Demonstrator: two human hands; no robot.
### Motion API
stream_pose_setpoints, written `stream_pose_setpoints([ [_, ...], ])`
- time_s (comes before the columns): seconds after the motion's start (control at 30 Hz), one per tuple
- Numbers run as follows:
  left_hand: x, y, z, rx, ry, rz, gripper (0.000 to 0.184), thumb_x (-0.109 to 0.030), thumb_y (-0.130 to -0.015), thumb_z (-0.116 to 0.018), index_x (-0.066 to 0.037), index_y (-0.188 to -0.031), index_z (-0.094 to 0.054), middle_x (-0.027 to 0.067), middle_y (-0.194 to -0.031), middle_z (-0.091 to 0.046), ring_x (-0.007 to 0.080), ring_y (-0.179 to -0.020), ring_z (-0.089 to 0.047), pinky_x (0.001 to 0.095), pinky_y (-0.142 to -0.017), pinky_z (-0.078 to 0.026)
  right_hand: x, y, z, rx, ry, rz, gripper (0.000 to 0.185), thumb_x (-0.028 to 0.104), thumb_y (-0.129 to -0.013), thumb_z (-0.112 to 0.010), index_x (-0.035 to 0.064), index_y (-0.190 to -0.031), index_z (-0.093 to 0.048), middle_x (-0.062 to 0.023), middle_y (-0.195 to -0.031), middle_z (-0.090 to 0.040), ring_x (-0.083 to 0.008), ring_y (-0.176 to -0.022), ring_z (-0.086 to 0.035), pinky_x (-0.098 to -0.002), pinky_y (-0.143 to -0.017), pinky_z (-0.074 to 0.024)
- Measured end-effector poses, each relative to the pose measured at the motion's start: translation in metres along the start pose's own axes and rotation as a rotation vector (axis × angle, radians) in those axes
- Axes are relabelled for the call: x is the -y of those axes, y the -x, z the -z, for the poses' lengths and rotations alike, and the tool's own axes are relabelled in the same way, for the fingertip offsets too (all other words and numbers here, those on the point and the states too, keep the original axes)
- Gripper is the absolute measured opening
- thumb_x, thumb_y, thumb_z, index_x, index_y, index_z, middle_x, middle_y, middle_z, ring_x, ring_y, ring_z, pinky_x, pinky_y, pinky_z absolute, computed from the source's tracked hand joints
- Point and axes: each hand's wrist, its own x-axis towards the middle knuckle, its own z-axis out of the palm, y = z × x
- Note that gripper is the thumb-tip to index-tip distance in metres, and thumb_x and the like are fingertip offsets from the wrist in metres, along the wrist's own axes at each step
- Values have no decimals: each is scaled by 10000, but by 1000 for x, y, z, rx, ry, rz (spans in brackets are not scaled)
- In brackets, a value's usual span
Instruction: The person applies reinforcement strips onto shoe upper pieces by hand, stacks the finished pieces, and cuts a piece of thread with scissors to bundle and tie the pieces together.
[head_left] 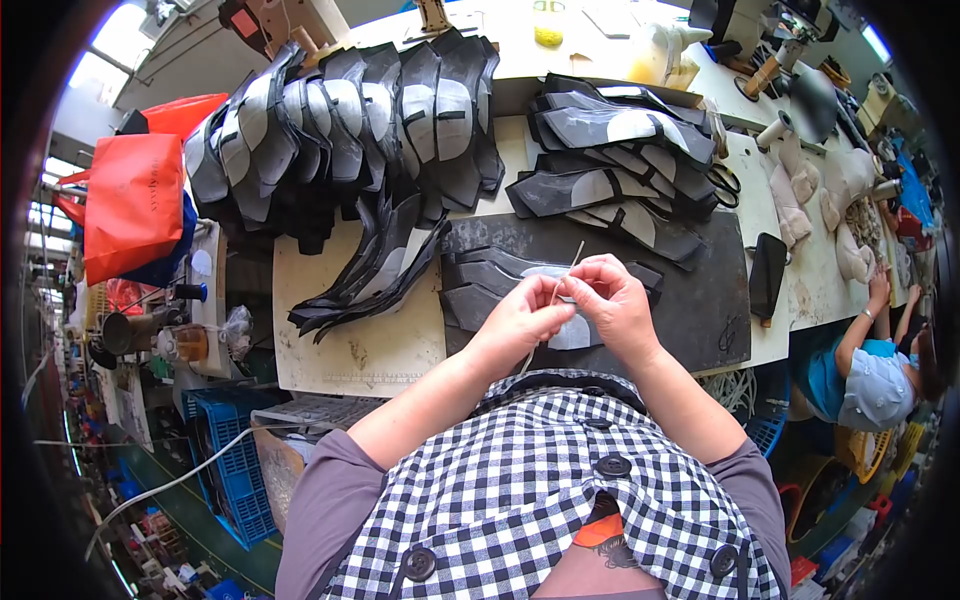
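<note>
Both my hands meet above the dark mat (715, 290), close to my body. My left hand (522, 318) pinches a thin pale strip (577, 256), whose ends stick out above and below the fingers. My right hand (612, 305) is closed on the same strip at the fingertips, touching my left hand. Beneath the hands lie several black and grey cut pieces (480, 275), partly hidden by them. A bundle of similar dark pieces (385, 275) lies on the pale board to the left.
Rows of dark pieces (350, 110) hang at the back left. Stacked pieces (620, 130) lie at the back right, near black scissors (724, 184) and a phone (767, 276). Blue crates (235, 465) stand lower left. Another person (865, 375) works at the right.
</note>
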Motion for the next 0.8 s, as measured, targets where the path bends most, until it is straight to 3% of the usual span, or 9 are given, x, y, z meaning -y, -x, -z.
stream_pose_setpoints([
  [0.1, 1, 2, 4, -45, 222, 14, 184, -160, -997, -534, -18, -1111, -559, 68, -944, -619, 125, -844, -609, 227, -721, -484, 6, 3, 6, -17, 30, 13, 130, 99, -873, -711, 1, -957, -695, -23, -995, -574, -78, -811, -584, -223, -748, -500],
  [0.33, 4, -3, -4, -97, 141, -86, 222, -189, -1007, -529, 14, -1093, -539, 113, -941, -639, 185, -828, -670, 283, -742, -569, 5, 7, 9, 6, 29, 2, 118, 91, -878, -708, -8, -942, -705, -24, -1004, -567, -77, -828, -583, -210, -724, -488],
  [0.6, 5, -4, -8, -95, 178, -84, 217, -178, -997, -547, 20, -1085, -542, 115, -950, -645, 182, -838, -669, 301, -770, -577, 7, 6, 8, -39, 31, 18, 139, 106, -875, -714, -7, -957, -715, -18, -981, -570, -77, -814, -590, -216, -714, -485],
  [0.8, 8, -6, -4, -130, 111, -91, 194, -169, -988, -565, 15, -1048, -562, 117, -951, -662, 180, -848, -672, 312, -783, -577, 6, 7, 5, -33, 222, 107, 133, 111, -854, -726, 9, -940, -720, -36, -995, -585, -100, -817, -606, -231, -718, -505],
])
